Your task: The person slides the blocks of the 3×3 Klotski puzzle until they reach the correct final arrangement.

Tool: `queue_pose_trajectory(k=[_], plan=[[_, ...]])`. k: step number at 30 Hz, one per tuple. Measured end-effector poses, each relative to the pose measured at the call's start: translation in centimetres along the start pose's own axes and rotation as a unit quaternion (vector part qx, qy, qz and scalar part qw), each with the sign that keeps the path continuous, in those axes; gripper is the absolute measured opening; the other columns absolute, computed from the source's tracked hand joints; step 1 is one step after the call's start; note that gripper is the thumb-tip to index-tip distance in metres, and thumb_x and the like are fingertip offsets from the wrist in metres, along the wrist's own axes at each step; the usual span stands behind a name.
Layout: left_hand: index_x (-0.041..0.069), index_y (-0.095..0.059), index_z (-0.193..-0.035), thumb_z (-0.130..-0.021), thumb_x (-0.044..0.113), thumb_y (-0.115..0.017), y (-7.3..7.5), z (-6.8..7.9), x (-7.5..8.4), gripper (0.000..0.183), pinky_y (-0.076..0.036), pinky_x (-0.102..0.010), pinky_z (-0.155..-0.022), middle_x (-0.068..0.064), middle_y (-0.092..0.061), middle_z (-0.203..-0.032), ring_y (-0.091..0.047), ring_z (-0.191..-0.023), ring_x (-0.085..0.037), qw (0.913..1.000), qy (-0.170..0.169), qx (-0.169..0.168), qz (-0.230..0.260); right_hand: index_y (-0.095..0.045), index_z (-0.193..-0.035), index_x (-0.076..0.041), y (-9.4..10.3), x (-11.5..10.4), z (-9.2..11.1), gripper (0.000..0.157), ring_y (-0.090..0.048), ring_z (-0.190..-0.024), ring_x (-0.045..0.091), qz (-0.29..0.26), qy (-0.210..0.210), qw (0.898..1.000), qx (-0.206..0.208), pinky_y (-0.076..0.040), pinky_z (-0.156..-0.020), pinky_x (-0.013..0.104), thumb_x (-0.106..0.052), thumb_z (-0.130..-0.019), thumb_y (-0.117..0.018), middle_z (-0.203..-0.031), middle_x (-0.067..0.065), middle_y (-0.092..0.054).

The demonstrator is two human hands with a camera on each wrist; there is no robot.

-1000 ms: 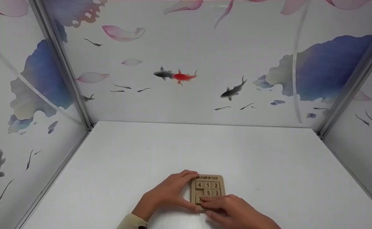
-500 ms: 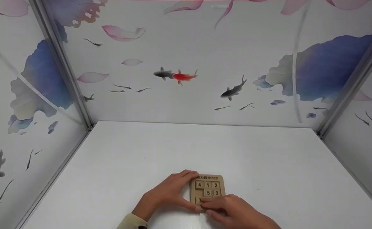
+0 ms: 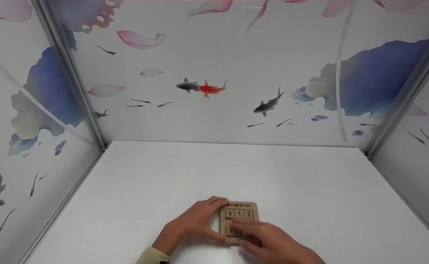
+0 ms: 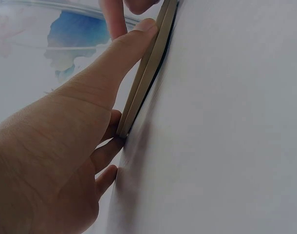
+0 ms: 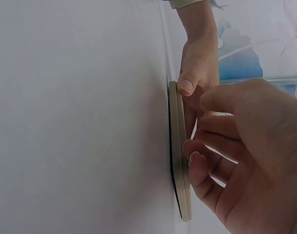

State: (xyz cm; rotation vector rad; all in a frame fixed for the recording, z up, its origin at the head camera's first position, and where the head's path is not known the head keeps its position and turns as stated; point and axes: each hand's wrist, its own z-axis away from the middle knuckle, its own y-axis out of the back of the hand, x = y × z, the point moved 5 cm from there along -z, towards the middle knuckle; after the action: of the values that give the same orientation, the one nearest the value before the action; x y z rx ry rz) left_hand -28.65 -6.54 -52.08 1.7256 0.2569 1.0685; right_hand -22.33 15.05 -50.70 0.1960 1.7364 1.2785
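Observation:
A wooden number slide puzzle [image 3: 222,225] lies flat on the white table near its front edge. My left hand [image 3: 190,223] holds it from the left, thumb on the near edge and fingers at the far left corner. In the left wrist view that thumb presses the rim of the puzzle [image 4: 147,68]. My right hand [image 3: 269,236] reaches in from the right, its extended index finger over the middle row. Tiles 4, 1 and 2 show in the top row, and tile 7 [image 3: 230,231] at lower left. The right fingers hide most of the other tiles.
The white table [image 3: 156,172] is enclosed by a back wall [image 3: 214,121] and side walls printed with fish, petals and blue leaves. Metal posts [image 3: 401,88] stand at the two back corners.
My right index finger has shifted away from me, from the bottom row to the middle row, now covering tiles 5 and 3. My left hand and the puzzle have stayed put.

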Motion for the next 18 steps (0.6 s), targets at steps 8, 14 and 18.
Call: queue_pose_trajectory(k=[8, 14, 18], plan=[[0.026, -0.044, -0.166, -0.077, 0.082, -0.081, -0.20, -0.27, -0.21, 0.112, -0.044, -0.047, -0.128, 0.013, -0.047, -0.166, -0.050, -0.151, -0.016, 1.0000, 0.004, -0.008, 0.001, -0.051, -0.163, -0.029, 0.08, 0.50, -0.17, 0.057, -0.059, -0.132, 0.003, 0.012, -0.026, 1.000, 0.002, -0.059, -0.106, 0.032, -0.049, -0.110, -0.061, -0.163, -0.009, -0.055], [0.027, -0.044, -0.165, -0.077, 0.082, -0.082, -0.27, -0.13, -0.28, 0.111, -0.044, -0.048, -0.127, 0.013, -0.047, -0.166, -0.051, -0.150, -0.017, 0.9999, 0.003, -0.009, 0.005, -0.049, -0.164, -0.025, -0.03, 0.52, -0.57, 0.062, -0.059, -0.138, 0.009, 0.033, -0.025, 0.999, -0.001, -0.059, -0.108, 0.037, -0.051, -0.109, -0.061, -0.166, -0.006, -0.051], [0.027, -0.044, -0.166, -0.076, 0.083, -0.081, -0.30, -0.11, -0.21, 0.112, -0.044, -0.049, -0.128, 0.014, -0.046, -0.166, -0.051, -0.150, -0.018, 1.0000, 0.003, -0.005, 0.005, -0.047, -0.165, -0.029, -0.34, 0.62, -0.61, 0.061, -0.057, -0.145, 0.015, 0.036, -0.039, 0.999, -0.006, -0.058, -0.112, 0.042, -0.050, -0.109, -0.061, -0.168, -0.007, -0.048]])
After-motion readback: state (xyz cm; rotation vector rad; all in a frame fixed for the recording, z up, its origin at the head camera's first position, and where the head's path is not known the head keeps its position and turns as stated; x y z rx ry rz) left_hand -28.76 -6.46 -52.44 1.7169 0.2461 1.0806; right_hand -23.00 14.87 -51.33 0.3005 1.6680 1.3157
